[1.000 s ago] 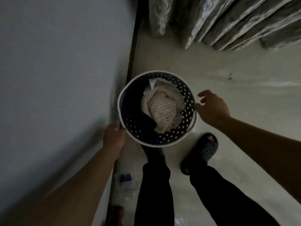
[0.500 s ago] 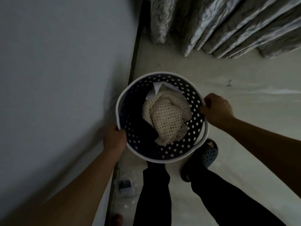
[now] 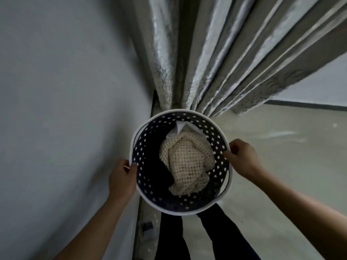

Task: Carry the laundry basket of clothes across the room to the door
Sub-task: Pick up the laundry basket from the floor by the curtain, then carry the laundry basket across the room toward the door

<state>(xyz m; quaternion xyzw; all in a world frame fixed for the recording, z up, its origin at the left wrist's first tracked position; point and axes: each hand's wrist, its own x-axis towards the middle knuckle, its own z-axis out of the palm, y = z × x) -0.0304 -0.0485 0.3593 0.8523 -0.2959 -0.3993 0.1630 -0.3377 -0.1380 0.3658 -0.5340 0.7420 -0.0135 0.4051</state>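
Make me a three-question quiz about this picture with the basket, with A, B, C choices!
1. Where is the wall?
A. left of the basket
B. right of it
C. under it

2. What colour is the netted cloth on top?
A. red
B. cream
C. green

3. How is the basket held?
A. left hand only
B. right hand only
C. both hands

Answers:
1 A, the grey wall fills the left side.
2 B, the holey cloth is pale cream against the dark basket.
3 C, one hand grips the white rim on each side.
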